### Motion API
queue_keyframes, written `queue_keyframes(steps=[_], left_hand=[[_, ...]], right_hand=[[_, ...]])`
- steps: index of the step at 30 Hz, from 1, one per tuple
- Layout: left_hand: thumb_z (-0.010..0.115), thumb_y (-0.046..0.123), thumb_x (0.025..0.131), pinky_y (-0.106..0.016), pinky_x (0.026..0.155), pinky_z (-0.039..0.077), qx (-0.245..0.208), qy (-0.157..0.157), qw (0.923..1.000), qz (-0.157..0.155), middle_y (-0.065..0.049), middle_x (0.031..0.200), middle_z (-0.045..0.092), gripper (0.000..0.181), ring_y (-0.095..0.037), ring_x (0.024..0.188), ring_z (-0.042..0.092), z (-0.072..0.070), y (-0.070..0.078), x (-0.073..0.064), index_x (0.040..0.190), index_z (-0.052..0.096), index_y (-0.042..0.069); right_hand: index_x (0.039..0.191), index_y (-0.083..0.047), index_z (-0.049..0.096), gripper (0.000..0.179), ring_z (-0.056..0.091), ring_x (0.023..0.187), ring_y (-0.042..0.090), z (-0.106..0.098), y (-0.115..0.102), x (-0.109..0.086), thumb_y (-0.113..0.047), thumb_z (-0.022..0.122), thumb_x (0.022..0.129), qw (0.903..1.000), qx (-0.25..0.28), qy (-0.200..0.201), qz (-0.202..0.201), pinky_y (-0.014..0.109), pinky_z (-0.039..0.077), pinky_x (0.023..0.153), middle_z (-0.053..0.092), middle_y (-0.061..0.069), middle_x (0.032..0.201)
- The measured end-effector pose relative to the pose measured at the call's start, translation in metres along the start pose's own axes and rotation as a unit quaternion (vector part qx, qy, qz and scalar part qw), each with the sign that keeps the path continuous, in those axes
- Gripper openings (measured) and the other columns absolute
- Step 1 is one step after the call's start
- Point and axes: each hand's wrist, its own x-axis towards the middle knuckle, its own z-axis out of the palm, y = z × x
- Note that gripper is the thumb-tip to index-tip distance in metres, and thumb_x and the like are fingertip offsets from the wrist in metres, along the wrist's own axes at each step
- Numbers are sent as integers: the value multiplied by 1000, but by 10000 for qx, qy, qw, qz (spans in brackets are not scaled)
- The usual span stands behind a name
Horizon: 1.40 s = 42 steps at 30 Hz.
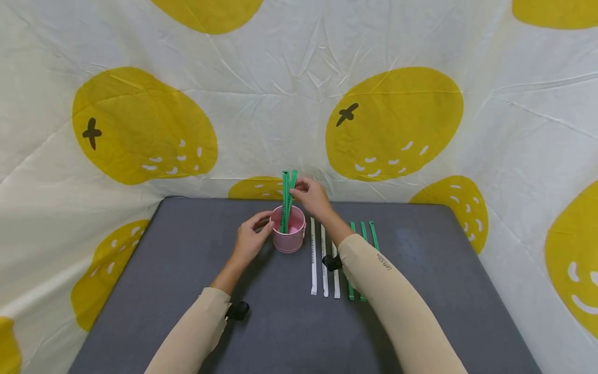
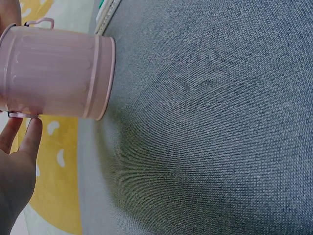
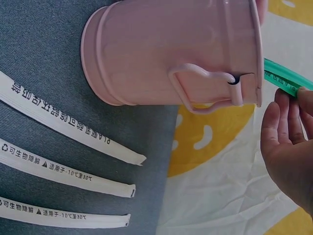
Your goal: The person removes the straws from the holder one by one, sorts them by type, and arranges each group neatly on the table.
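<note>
A pink metal pail (image 1: 288,241) with small side handles stands upright on the table. My left hand (image 1: 252,236) holds it by its left side, thumb and fingers up near the rim; in the left wrist view the thumb and a finger (image 2: 32,139) touch the small handle. Inside the pail leans a paper-wrapped green straw (image 1: 285,200), its top above the rim. My right hand (image 1: 312,196) pinches another green straw (image 3: 281,77) near its upper end, over the pail, its lower part inside. The right wrist view shows the fingers just beyond the rim.
Right of the pail lie three white wrapped straws (image 1: 313,259) side by side, printed with dark lettering. Three green wrapped straws (image 1: 374,236) lie further right, partly behind my right forearm. A fruit-patterned cloth (image 1: 271,119) hangs behind the grey table (image 1: 187,259).
</note>
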Motion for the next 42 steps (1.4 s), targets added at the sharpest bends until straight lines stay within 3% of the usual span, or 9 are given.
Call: queue_keyframes(steps=[4,11,18,25,34,38,42], left_hand=[[69,1,96,-63,104,49,13,-30,10000,-45,-28,131,67,36,-47,122,64,-1,6,-1,132,66,-5],[71,2,96,-62,103,50,-37,-101,9999,-11,-29,129,67,36,-46,120,65,-1,32,-8,130,65,-9],[71,4,96,-62,103,50,-38,-101,9999,-40,-28,129,68,35,-45,120,66,-2,34,-8,130,66,-7],[72,9,97,-62,103,51,32,-118,9999,-56,-29,130,67,37,-46,120,65,-2,34,-8,130,66,-7],[72,7,97,-64,103,49,-39,-136,9999,-11,-32,130,66,38,-48,120,65,-1,33,-7,130,65,-10],[72,6,96,-63,103,49,-3,-118,9999,-14,-30,129,67,38,-46,119,66,0,33,-6,130,65,-9],[71,3,96,-62,102,51,80,-93,9999,-2,-29,129,68,36,-46,119,66,0,33,-6,130,66,-8]], right_hand=[[119,3,68,25,70,96,30,-2,-5,0,-11,70,98,10000,26,59,-16,30,59,79,72,20,106],[115,4,67,22,69,91,28,-13,-11,2,-9,70,99,9997,98,186,-92,39,61,82,71,20,105],[117,3,66,22,69,98,37,-27,-16,3,-11,68,100,9995,226,212,-72,35,60,82,69,18,105],[117,5,65,23,66,105,49,-41,-23,3,-11,67,101,9988,379,225,-224,56,57,93,69,23,109],[120,1,67,26,68,94,33,-61,-37,0,-16,68,101,9986,43,227,-472,43,59,85,71,18,108],[121,4,66,27,67,96,34,-72,-41,0,-15,68,101,9981,177,193,-563,33,60,83,70,18,110],[121,6,65,28,69,91,23,-83,-47,0,-13,68,100,9969,386,203,-660,28,60,81,70,21,111]])
